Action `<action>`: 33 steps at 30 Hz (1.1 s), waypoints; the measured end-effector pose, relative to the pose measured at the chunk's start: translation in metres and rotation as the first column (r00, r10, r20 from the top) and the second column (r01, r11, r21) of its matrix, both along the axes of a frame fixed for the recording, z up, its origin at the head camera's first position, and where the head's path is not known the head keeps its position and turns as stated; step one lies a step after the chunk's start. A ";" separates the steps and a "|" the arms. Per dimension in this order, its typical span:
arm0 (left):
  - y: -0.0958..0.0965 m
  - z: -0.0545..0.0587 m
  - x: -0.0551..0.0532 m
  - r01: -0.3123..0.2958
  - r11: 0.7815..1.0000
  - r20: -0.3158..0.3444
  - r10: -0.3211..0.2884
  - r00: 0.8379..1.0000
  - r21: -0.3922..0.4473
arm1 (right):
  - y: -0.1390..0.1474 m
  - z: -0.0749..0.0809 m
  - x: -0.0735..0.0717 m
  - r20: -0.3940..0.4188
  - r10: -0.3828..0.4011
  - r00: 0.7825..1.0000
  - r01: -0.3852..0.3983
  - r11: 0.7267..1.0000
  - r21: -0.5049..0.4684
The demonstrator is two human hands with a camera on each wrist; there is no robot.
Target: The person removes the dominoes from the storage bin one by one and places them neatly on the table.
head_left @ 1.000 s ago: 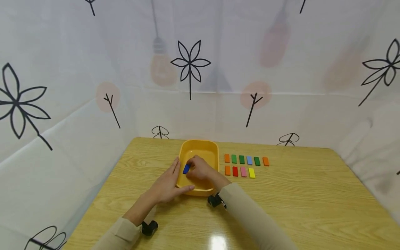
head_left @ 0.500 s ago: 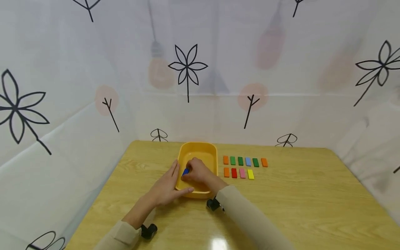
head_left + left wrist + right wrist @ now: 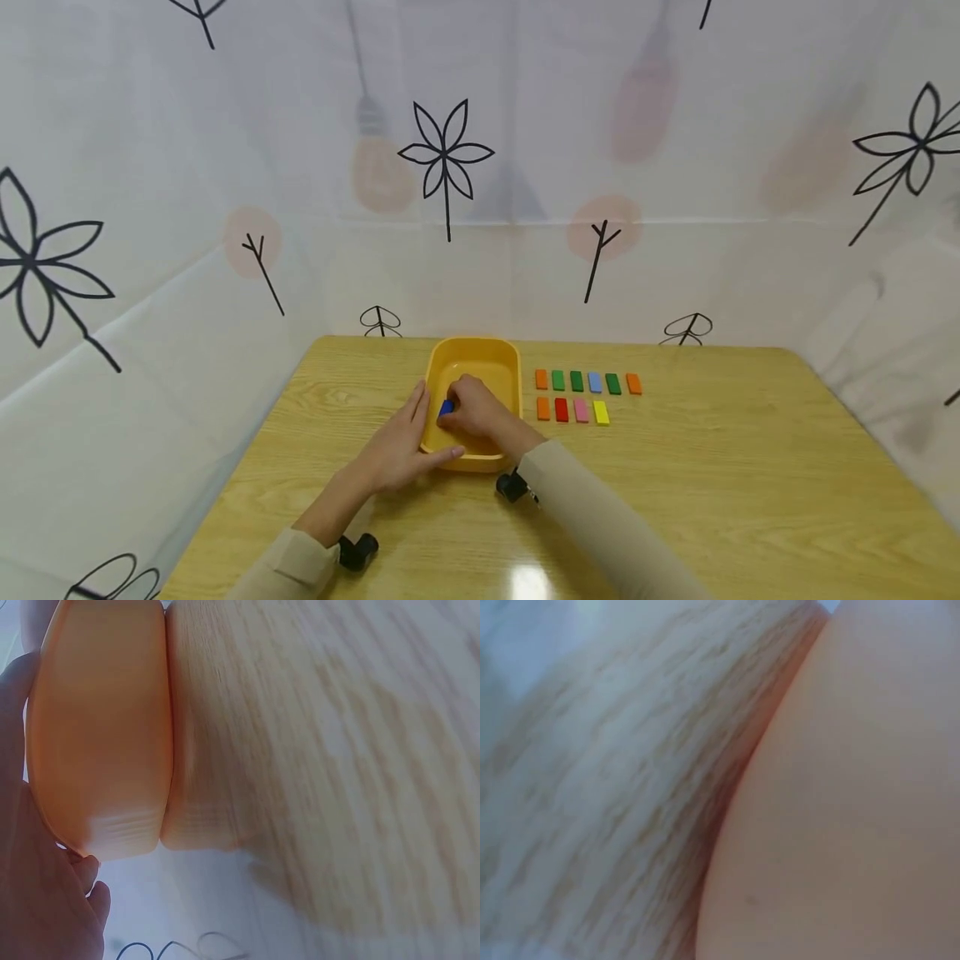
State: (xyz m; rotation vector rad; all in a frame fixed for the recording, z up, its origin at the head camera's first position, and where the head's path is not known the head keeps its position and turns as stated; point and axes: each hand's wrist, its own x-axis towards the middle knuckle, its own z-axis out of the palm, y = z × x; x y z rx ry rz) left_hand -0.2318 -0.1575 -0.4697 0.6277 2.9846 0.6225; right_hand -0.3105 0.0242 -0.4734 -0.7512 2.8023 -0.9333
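A yellow tray (image 3: 480,348) with a raised rim stands left of the table's middle. Inside it, my right hand (image 3: 480,408) pinches a small dark blue block (image 3: 446,407) near the left wall; the fingers cover part of the block. My left hand (image 3: 396,450) lies along the tray's left side, its fingers extended against the outer wall and its thumb reaching over the near rim. In the left wrist view the left hand (image 3: 37,877) touches the rim beside the tray's smooth outer wall (image 3: 105,735). The right wrist view shows neither the right hand's fingers nor the block.
Right of the tray, small coloured blocks lie in two rows on the wooden table (image 3: 712,458). The far row includes a light blue block (image 3: 595,382) and an orange block (image 3: 633,383); the near one, a red block (image 3: 561,409) and a yellow block (image 3: 601,412). A patterned cloth (image 3: 525,275) hangs behind.
My right hand has shifted slightly left in the tray, and its fingers now hide more of the blue block. The left hand stays at the tray. The head view has tilted slightly.
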 end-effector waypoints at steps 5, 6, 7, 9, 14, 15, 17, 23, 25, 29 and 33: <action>0.000 0.000 0.001 0.001 1.000 0.001 -0.001 1.000 -0.003 | 0.000 0.001 0.000 0.024 0.003 1.000 -0.003 1.000 -0.018; 0.000 0.000 0.001 -0.002 1.000 0.004 0.002 1.000 -0.006 | 0.000 0.001 -0.001 0.023 0.007 1.000 -0.007 1.000 -0.021; 0.000 0.000 0.001 -0.003 1.000 0.003 0.003 1.000 -0.003 | 0.000 0.002 -0.002 0.021 0.010 1.000 -0.009 1.000 -0.024; 0.000 0.000 0.000 -0.005 1.000 -0.004 0.005 1.000 0.002 | 0.000 0.002 -0.003 0.009 0.010 1.000 -0.009 1.000 -0.026; 0.001 0.001 -0.001 0.004 1.000 -0.023 -0.004 1.000 0.005 | 0.002 0.007 -0.002 -0.041 -0.024 0.999 0.021 0.998 -0.066; 0.001 0.001 -0.001 0.006 1.000 -0.022 -0.006 1.000 0.002 | 0.002 0.008 -0.002 -0.055 -0.033 0.998 0.028 0.996 -0.083; 0.001 0.001 0.000 0.003 1.000 -0.013 -0.003 1.000 -0.005 | 0.005 0.013 0.001 -0.085 -0.046 0.995 0.035 0.991 -0.128; 0.001 0.001 -0.001 -0.010 1.000 0.007 0.010 1.000 0.010 | 0.027 0.034 0.012 -0.148 -0.048 0.988 0.017 0.979 -0.203; 0.001 0.002 -0.002 -0.010 1.000 0.008 0.010 1.000 0.018 | 0.039 0.040 0.015 -0.170 -0.055 0.984 0.018 0.977 -0.211; 0.000 0.001 -0.002 -0.016 1.000 0.012 0.016 1.000 0.013 | 0.066 0.047 0.022 -0.204 -0.050 0.978 -0.001 0.970 -0.243; 0.001 0.001 -0.002 -0.010 1.000 0.014 0.009 1.000 0.018 | 0.099 0.052 0.032 -0.235 -0.039 0.971 -0.024 0.964 -0.263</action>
